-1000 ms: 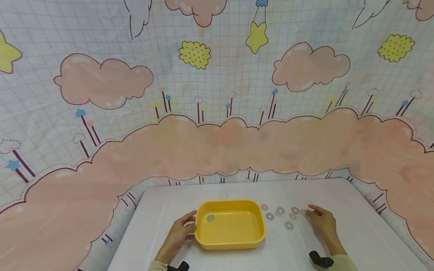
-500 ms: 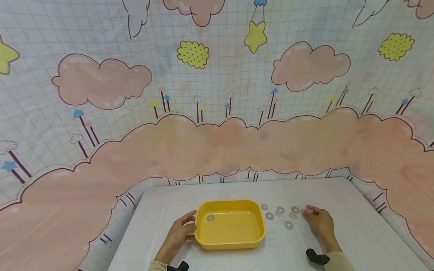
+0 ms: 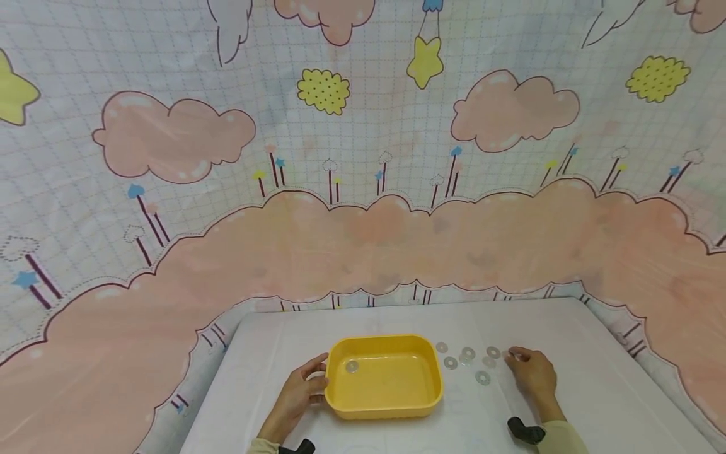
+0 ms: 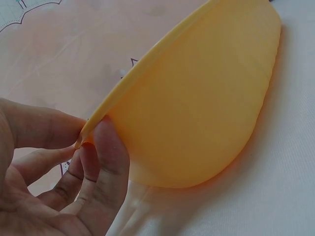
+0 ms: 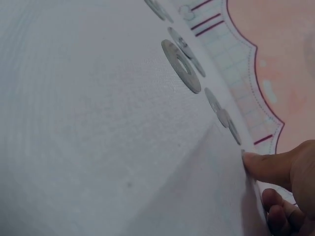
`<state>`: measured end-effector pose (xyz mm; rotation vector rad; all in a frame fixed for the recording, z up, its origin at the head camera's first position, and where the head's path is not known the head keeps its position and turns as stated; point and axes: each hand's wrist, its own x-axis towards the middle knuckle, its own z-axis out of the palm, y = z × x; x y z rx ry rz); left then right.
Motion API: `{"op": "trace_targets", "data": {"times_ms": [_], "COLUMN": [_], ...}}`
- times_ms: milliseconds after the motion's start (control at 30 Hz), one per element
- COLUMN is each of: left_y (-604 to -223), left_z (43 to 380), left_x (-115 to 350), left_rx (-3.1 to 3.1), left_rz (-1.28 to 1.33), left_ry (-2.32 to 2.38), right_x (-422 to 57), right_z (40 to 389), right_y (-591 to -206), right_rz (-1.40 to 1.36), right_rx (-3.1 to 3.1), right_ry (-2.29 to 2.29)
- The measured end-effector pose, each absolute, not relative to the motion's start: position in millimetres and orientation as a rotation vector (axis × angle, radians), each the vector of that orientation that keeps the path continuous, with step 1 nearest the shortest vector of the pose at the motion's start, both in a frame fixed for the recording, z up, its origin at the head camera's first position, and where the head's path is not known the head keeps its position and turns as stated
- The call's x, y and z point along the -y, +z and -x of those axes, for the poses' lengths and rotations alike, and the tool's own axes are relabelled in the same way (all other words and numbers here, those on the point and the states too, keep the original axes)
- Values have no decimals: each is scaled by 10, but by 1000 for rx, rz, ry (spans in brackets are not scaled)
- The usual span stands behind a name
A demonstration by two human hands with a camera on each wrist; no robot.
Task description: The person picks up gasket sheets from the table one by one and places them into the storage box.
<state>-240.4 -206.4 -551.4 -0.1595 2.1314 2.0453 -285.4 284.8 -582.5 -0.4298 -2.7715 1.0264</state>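
Note:
A yellow rectangular plastic tray (image 3: 384, 413) stands on the white table. My left hand (image 3: 300, 392) holds its left rim, with the thumb and fingertips on either side of the edge in the left wrist view. One flat metal washer (image 3: 352, 366) lies inside the tray. To the right of the tray, several flat washers (image 3: 483, 378) lie loosely scattered, some overlapping. At the right end of this group, my right hand (image 3: 534, 376) pinches a washer (image 5: 243, 154) at the table surface. Only a thin edge of it shows beside the thumb; the fingers hide the rest.
The white-covered table (image 3: 601, 378) extends to both sides and behind the tray. A cloth curtain (image 3: 363, 246) printed with clouds and stars hangs behind the table. Each wrist wears a black strap mount (image 3: 525, 431).
My right hand has shifted slightly left, its fingertips drawing together at the end washer, which is now mostly covered. The left hand and tray stay in place.

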Motion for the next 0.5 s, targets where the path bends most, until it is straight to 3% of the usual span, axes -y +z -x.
{"op": "trace_targets", "data": {"times_ms": [500], "left_y": [-5482], "left_z": [2395], "left_x": [2093], "left_rx": [-2130], "left_rz": [118], "left_ry": [2053], "right_x": [-2845], "right_z": [2867], "right_y": [-5822], "right_rz": [374], "right_rx": [2750], "right_ry": [1058]}}
